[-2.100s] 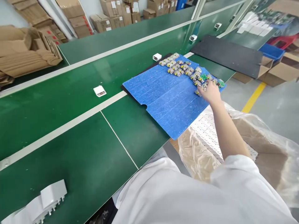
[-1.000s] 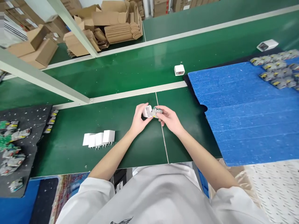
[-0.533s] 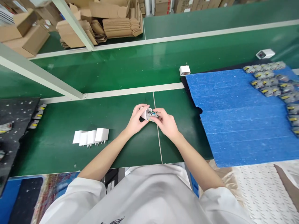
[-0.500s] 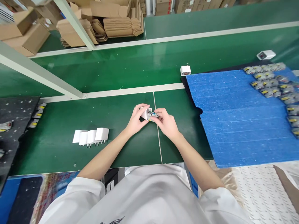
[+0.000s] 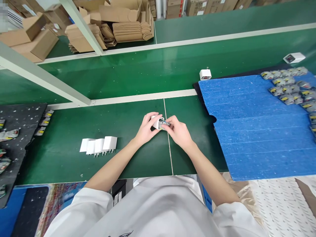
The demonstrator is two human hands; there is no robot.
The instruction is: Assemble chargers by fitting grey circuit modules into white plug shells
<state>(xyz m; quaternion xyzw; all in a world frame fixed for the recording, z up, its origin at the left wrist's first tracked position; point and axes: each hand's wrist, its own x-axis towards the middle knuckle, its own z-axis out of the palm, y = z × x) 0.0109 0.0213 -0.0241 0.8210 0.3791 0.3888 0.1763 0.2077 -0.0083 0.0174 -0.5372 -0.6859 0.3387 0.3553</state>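
Note:
My left hand (image 5: 147,127) is closed around a white plastic charger housing (image 5: 156,122), its open end turned to the right. Between the thumb and fingers of my right hand (image 5: 179,131) is a small circuit board module (image 5: 165,122), partly inside that opening. Its inner end is hidden by the housing. To the left on the green bench, several white charger housings (image 5: 109,143) stand in an overlapping row with their metal pins pointing toward me.
A blue board (image 5: 242,128) on the right carries several grey modules (image 5: 287,89). Two white housings (image 5: 205,74) sit beyond it. On the left a black board (image 5: 22,121) holds more modules. A white frame post (image 5: 49,77) slants across the upper left, with cardboard boxes (image 5: 37,42) behind.
The circuit board module has gone deeper into the housing, and less of it shows. My right fingers have come closer to the opening. The camera view has shifted slightly.

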